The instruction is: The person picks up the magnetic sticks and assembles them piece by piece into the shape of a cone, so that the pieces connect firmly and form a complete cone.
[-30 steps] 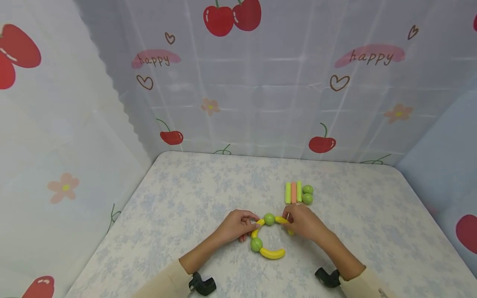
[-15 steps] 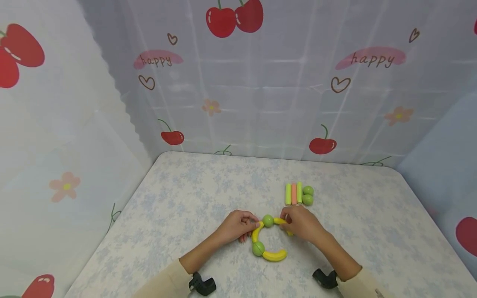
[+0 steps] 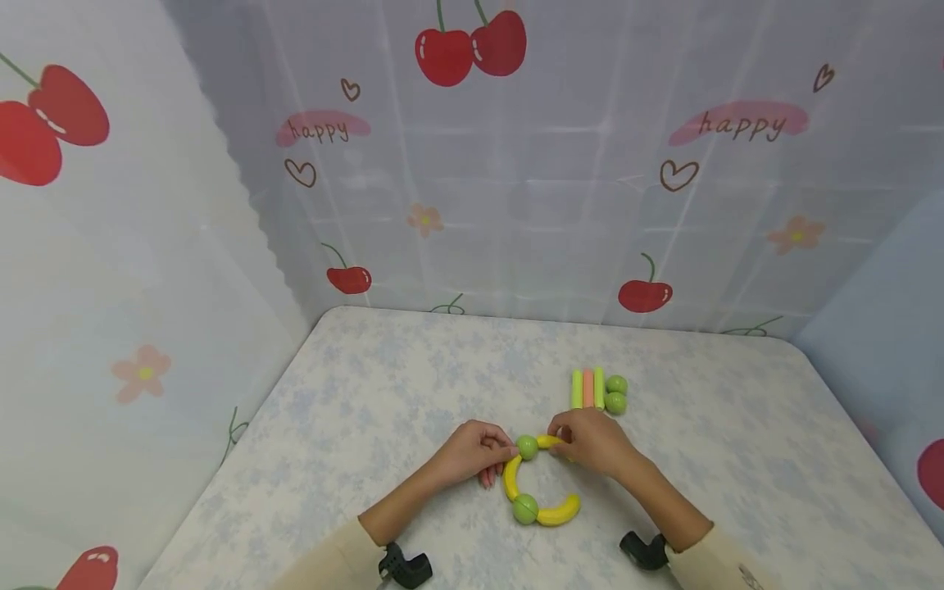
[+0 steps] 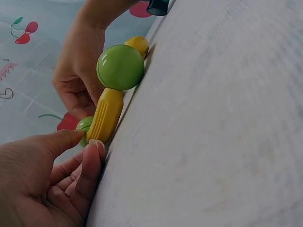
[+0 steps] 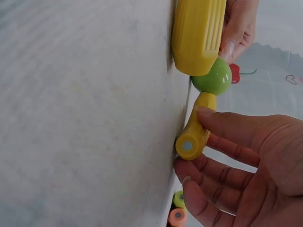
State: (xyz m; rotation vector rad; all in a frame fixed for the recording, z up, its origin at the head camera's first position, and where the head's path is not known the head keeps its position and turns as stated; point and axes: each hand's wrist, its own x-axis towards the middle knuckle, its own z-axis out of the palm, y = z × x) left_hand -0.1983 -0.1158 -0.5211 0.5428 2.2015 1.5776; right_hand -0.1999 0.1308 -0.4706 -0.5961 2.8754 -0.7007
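Observation:
Two green balls and three curved yellow rods form an open ring on the table. My left hand [image 3: 475, 452] pinches the upper end of the left yellow rod [image 3: 511, 479], where it meets the upper green ball [image 3: 527, 447]; the left wrist view shows its thumb against that ball. In the right wrist view, my right hand [image 5: 246, 165] grips another yellow rod [image 5: 196, 127] by thumb and fingers, and a grey disc shows on its free end. The lower green ball [image 3: 525, 509] joins the left rod to the bottom yellow rod [image 3: 559, 511], whose far end is free.
Behind my right hand lie two light green straight rods [image 3: 578, 389] and an orange one [image 3: 587, 388] side by side. Two more green balls [image 3: 615, 393] sit against them. A cherry-printed curtain [image 3: 501, 180] hangs behind the patterned table [image 3: 383, 369].
The ring has turned: its upper ball shifted left, while the lower ball and bottom rod swung right and nearer. My right hand moved left with its rod. The head view tilted slightly.

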